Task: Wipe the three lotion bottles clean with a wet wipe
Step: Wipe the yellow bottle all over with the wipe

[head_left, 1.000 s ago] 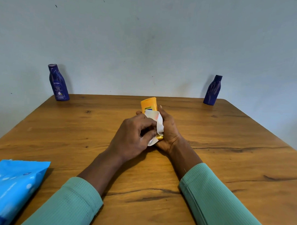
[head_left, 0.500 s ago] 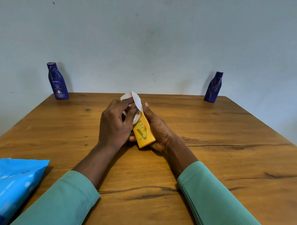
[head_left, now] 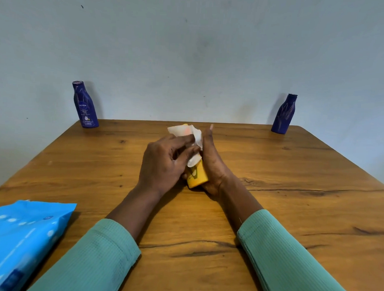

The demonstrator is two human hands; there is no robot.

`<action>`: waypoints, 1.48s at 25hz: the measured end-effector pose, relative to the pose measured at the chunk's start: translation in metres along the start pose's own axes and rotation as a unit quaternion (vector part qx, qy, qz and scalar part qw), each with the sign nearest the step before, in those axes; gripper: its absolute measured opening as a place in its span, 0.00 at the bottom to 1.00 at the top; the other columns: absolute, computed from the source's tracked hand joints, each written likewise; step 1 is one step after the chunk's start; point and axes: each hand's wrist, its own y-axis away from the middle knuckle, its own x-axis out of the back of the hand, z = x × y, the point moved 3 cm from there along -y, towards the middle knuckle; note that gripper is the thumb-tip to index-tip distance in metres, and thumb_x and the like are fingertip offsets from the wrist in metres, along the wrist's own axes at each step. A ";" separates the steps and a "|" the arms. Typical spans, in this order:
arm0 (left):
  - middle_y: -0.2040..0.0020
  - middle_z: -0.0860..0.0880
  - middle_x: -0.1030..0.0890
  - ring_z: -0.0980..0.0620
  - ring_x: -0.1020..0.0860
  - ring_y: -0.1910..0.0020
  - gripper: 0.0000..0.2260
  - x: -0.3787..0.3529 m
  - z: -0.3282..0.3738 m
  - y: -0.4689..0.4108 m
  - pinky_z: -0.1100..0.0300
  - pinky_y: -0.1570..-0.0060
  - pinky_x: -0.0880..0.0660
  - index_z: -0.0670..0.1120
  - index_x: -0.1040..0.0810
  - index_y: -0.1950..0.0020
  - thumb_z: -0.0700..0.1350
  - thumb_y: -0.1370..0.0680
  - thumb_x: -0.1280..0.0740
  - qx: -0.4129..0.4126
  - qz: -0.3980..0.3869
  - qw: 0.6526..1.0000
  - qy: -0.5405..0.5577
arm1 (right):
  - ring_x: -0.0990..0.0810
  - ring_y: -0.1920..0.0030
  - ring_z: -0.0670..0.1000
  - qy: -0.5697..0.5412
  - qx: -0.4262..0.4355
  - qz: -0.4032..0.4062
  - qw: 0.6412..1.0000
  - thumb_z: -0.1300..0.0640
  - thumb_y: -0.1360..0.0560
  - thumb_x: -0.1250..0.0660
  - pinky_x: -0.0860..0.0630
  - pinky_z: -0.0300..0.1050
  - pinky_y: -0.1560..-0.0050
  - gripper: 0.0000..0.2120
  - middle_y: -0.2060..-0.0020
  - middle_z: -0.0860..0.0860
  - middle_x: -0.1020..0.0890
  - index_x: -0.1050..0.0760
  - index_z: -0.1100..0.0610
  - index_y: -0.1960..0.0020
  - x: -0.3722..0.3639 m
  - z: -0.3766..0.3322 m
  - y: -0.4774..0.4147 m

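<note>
A yellow lotion bottle point(head_left: 196, 178) is held over the middle of the wooden table point(head_left: 271, 213), its near end toward me. My right hand point(head_left: 212, 165) holds it from the right and below, with the fingers stretched along its side. My left hand point(head_left: 164, 164) pinches a white wet wipe point(head_left: 190, 137) and presses it against the bottle's far upper part, which the wipe hides. Two dark blue lotion bottles stand upright at the back: one point(head_left: 84, 105) at the far left corner, the other point(head_left: 284, 114) at the far right corner.
A light blue pack of wet wipes point(head_left: 20, 241) lies at the table's near left edge. A pale wall rises directly behind the table's far edge.
The yellow bottle has been turned end over end, its far end now under the wipe. My left hand slid the wipe from the bottle's middle up toward its far end.
</note>
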 end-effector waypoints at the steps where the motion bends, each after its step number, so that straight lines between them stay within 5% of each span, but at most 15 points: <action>1: 0.45 0.49 0.14 0.56 0.17 0.49 0.15 0.004 -0.002 -0.002 0.60 0.51 0.19 0.47 0.16 0.35 0.50 0.20 0.27 0.021 0.037 0.999 0.007 | 0.18 0.63 0.52 0.030 0.008 -0.012 0.999 0.24 0.22 0.49 0.23 0.45 0.67 0.44 0.57 0.56 0.17 0.26 0.60 0.29 -0.004 0.001 0.000; 5: 0.48 0.51 0.13 0.56 0.15 0.52 0.13 0.017 -0.015 -0.008 0.57 0.57 0.17 0.48 0.15 0.37 0.51 0.18 0.29 0.120 0.121 0.982 0.078 | 0.18 0.67 0.53 0.140 0.039 -0.018 0.989 0.32 0.17 0.45 0.26 0.42 0.71 0.32 0.58 0.55 0.16 0.26 0.57 0.31 -0.014 0.003 -0.001; 8: 0.58 0.53 0.13 0.56 0.16 0.61 0.11 0.017 -0.024 -0.012 0.58 0.64 0.20 0.46 0.13 0.43 0.51 0.17 0.31 0.198 0.097 0.956 0.191 | 0.17 0.59 0.59 0.175 0.067 -0.011 0.982 0.36 0.16 0.44 0.25 0.43 0.70 0.23 0.47 0.58 0.19 0.28 0.49 0.28 -0.013 0.001 0.000; 10: 0.56 0.51 0.12 0.56 0.15 0.59 0.08 0.015 -0.027 -0.012 0.61 0.63 0.19 0.48 0.13 0.44 0.48 0.17 0.31 0.216 0.062 0.947 0.231 | 0.17 0.58 0.62 0.137 0.055 -0.012 0.989 0.39 0.16 0.41 0.25 0.43 0.70 0.21 0.43 0.60 0.20 0.31 0.47 0.27 -0.008 0.002 0.000; 14: 0.51 0.48 0.11 0.49 0.15 0.54 0.07 0.011 -0.036 -0.008 0.54 0.57 0.17 0.48 0.13 0.43 0.46 0.19 0.29 0.292 0.016 0.910 0.293 | 0.16 0.59 0.62 0.062 -0.006 -0.019 0.998 0.39 0.17 0.38 0.24 0.44 0.70 0.28 0.47 0.60 0.19 0.33 0.57 0.27 0.000 0.006 0.001; 20: 0.55 0.46 0.12 0.48 0.14 0.55 0.07 0.010 -0.045 -0.004 0.48 0.52 0.17 0.48 0.11 0.52 0.50 0.21 0.27 0.370 0.069 0.860 0.343 | 0.14 0.56 0.62 0.049 -0.022 -0.009 0.999 0.48 0.16 0.36 0.14 0.54 0.58 0.22 0.50 0.61 0.15 0.30 0.60 0.28 0.001 0.003 0.001; 25: 0.56 0.43 0.12 0.44 0.13 0.56 0.09 0.006 -0.041 -0.004 0.49 0.52 0.16 0.44 0.12 0.54 0.49 0.22 0.26 0.366 0.046 0.869 0.329 | 0.14 0.49 0.62 0.251 0.136 0.119 0.951 0.48 0.14 0.39 0.18 0.57 0.50 0.18 0.49 0.59 0.14 0.20 0.60 0.36 0.014 0.002 -0.012; 32: 0.58 0.44 0.12 0.55 0.16 0.61 0.10 -0.006 -0.020 0.002 0.64 0.61 0.22 0.41 0.11 0.52 0.47 0.21 0.27 0.279 -0.208 0.905 0.245 | 0.16 0.59 0.54 0.105 0.185 0.228 0.950 0.47 0.14 0.40 0.18 0.47 0.59 0.20 0.58 0.59 0.14 0.20 0.63 0.48 0.037 -0.004 -0.009; 34: 0.57 0.44 0.11 0.51 0.14 0.58 0.10 -0.005 -0.018 0.003 0.58 0.58 0.18 0.41 0.12 0.53 0.47 0.21 0.27 0.278 -0.172 0.907 0.265 | 0.15 0.58 0.56 0.104 0.159 0.212 0.959 0.47 0.15 0.38 0.18 0.50 0.57 0.20 0.55 0.62 0.13 0.18 0.63 0.47 0.035 -0.003 -0.009; 37: 0.58 0.45 0.11 0.46 0.13 0.55 0.07 0.004 -0.028 -0.002 0.46 0.50 0.15 0.46 0.12 0.57 0.46 0.21 0.26 0.339 0.038 0.879 0.334 | 0.15 0.55 0.58 0.163 0.120 0.151 0.968 0.49 0.16 0.35 0.18 0.53 0.54 0.18 0.52 0.62 0.13 0.16 0.63 0.45 0.025 0.004 -0.012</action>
